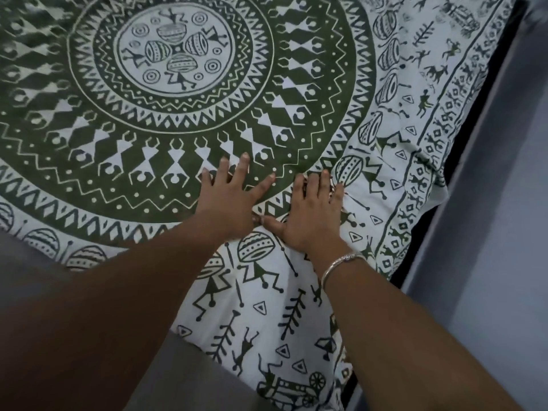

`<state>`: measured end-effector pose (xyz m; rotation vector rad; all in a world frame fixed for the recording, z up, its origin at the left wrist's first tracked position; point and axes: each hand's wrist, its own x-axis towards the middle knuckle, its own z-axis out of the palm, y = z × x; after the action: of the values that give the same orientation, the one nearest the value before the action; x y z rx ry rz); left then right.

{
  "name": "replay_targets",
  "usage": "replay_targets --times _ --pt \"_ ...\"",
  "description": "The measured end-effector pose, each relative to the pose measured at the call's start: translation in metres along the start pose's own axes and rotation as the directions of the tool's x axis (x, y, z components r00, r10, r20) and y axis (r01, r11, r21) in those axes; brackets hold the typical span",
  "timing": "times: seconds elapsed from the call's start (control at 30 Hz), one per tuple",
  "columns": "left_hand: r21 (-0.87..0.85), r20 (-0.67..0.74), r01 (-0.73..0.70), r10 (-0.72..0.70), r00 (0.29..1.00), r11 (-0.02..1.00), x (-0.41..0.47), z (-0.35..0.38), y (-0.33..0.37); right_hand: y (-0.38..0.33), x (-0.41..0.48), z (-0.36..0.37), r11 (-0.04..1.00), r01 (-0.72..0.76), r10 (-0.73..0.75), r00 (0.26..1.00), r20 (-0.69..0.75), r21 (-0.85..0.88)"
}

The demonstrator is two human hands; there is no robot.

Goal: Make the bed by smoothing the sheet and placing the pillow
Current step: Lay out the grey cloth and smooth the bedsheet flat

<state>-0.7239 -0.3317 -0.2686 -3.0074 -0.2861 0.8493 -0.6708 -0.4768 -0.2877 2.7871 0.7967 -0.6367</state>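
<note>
Green-and-white printed sheet lies spread across the bed, lightly wrinkled toward its right side, where a dark bed edge shows. Left hand and right hand both rest palm-down on the sheet, side by side. Fingers are straight and spread, gripping nothing. Silver bangle on the right wrist. Grey floor lies beyond.

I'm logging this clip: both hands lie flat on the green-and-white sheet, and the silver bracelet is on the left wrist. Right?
Not quite. The head view shows the silver bracelet on the right wrist, not the left. The rest holds: left hand and right hand both lie flat on the green-and-white sheet.
</note>
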Motion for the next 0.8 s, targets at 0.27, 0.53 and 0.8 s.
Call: replay_targets --times 0.27,0.53,0.8 --pt "-0.326 -0.431 0.11 -0.251 0.867 0.939 -0.038 0.037 0.024 0.001 -0.022 -0.007 0.991 0.132 -0.119 0.956 -0.27 0.03" --pt "-0.326 -0.308 0.225 -0.328 0.893 0.918 -0.043 0.05 0.038 0.028 -0.056 0.03 0.841 0.541 -0.538 0.83 -0.145 -0.025" --pt "-0.374 -0.417 -0.091 -0.08 0.905 0.923 -0.005 0.012 0.086 0.064 -0.026 -0.002 0.948 0.315 -0.296 0.922 -0.249 0.04"
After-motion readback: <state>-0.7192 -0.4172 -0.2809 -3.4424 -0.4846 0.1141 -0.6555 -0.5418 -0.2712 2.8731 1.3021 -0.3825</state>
